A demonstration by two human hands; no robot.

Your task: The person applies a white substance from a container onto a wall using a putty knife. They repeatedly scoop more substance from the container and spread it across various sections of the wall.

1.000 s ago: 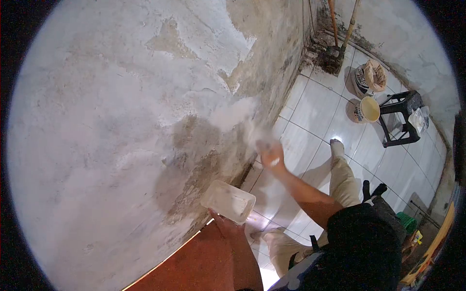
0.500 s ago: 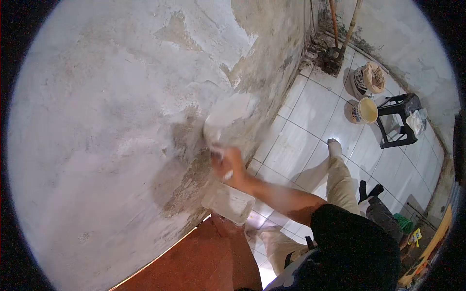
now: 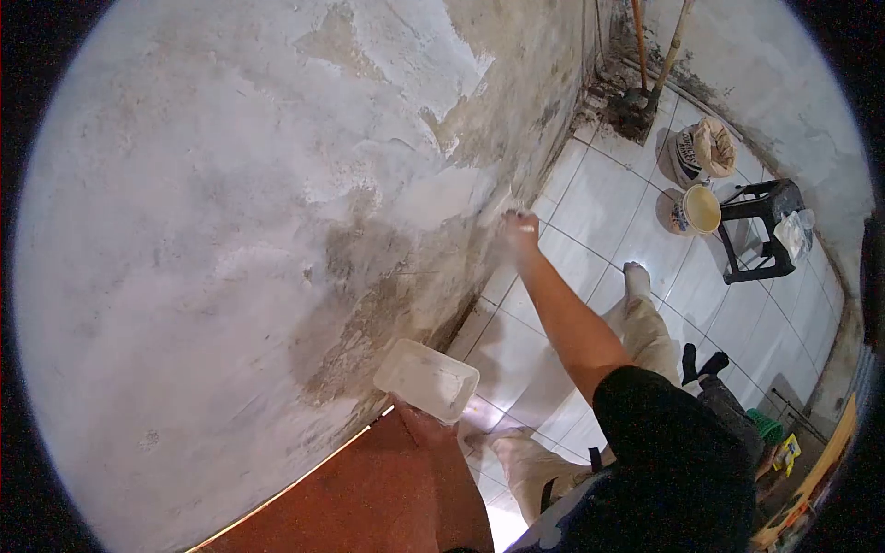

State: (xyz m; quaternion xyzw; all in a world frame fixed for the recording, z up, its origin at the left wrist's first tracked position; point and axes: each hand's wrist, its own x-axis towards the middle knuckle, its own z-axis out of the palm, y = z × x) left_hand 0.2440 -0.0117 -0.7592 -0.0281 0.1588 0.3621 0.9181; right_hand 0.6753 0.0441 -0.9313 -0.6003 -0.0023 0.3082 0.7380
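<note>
My right hand [image 3: 522, 230], slightly blurred, is closed round a thin pale tool at the lower edge of the plastered wall [image 3: 203, 221]. The tool's tip is close to the wall, and its shape is hard to make out. Smooth pale filler [image 3: 442, 198] covers a patch to the left of the hand, above a damp brown area. Below that area, a whitish rectangular tray [image 3: 427, 380] is tilted beside the wall, with some pale material inside. No left hand shows; what bears the tray is hidden.
A reddish-brown surface [image 3: 369, 488] lies below the tray. On the tiled floor [image 3: 599, 198] are a cream bucket [image 3: 702, 210], an open sack [image 3: 714, 149], a black stool [image 3: 761, 273] and long-handled tools [image 3: 671, 46]. Another person's dark-clad feet [image 3: 702, 363] show at right.
My right hand has moved up and right along the wall with the tool, away from the tray. The tray has shifted slightly left in view.
</note>
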